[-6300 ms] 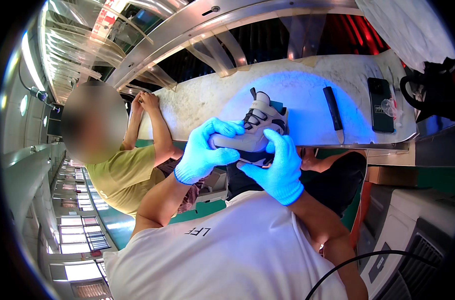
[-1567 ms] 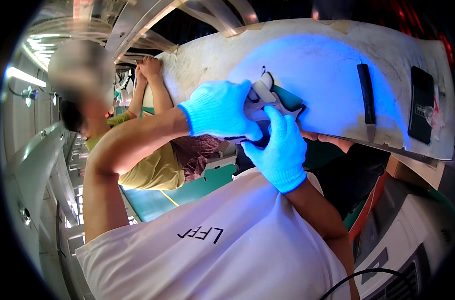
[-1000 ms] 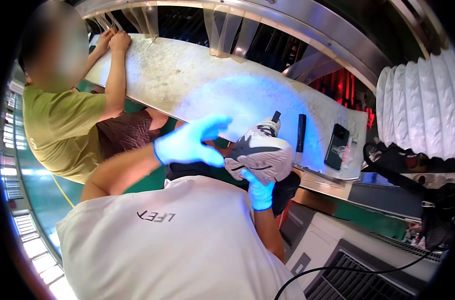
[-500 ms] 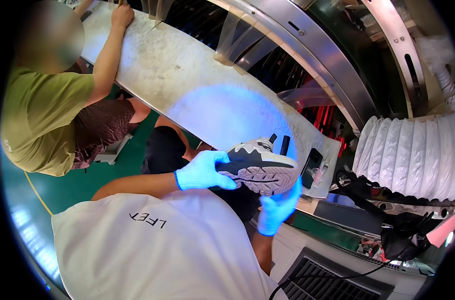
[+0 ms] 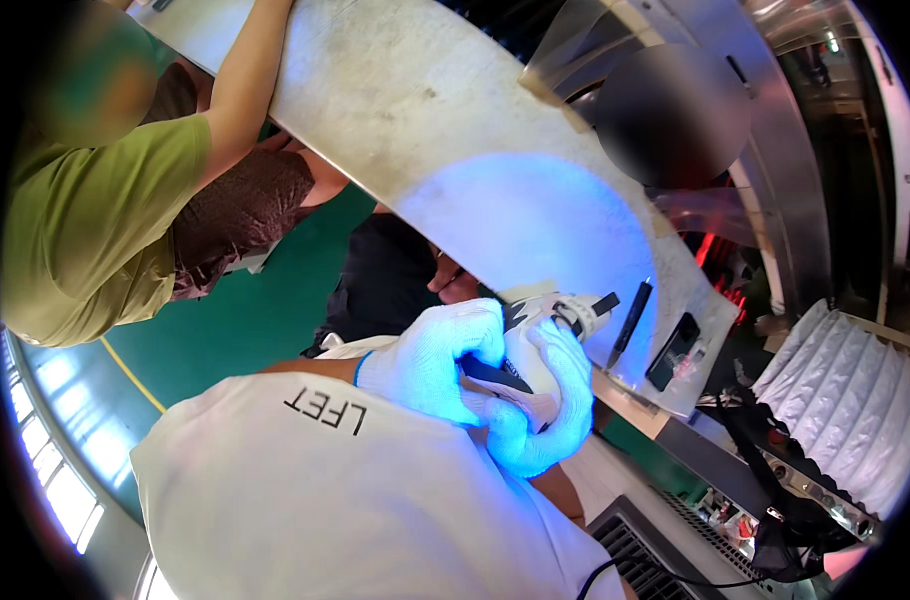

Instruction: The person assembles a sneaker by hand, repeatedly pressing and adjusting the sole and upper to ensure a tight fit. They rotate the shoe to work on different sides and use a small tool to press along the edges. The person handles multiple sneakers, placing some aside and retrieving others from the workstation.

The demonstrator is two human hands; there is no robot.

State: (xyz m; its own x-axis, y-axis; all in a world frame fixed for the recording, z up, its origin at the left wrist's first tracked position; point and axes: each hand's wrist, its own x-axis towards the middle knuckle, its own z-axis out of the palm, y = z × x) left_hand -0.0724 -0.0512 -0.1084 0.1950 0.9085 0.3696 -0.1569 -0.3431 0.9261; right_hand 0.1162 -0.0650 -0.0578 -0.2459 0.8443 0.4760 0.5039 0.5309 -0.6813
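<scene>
A grey, white and black sports shoe [image 5: 535, 352] is held close to my body at the table's near edge, lit by blue light. My left hand [image 5: 430, 358], in a white knit glove, wraps around the shoe's left side. On the right side my gloved right hand [image 5: 552, 405] curls its fingers over the upper. Between the hands they hide much of the shoe, and its sole is not visible. A black pull tab [image 5: 605, 304] sticks out at its far end. Beyond the shoe, a black pen-like tool [image 5: 630, 322] lies on the table.
A bluish light patch [image 5: 535, 220] covers part of the long pale worktable [image 5: 375, 90]. A dark phone [image 5: 674, 350] lies at the table's right end. A co-worker in a green shirt [image 5: 125, 220] sits at left. White ribbed ducting [image 5: 840, 400] and a black bag [image 5: 790, 540] are at right.
The shoe has been turned, so its patterned sole no longer shows. My right hand has moved from beneath the sole onto the upper. The view has shifted, showing more of the pen-like tool.
</scene>
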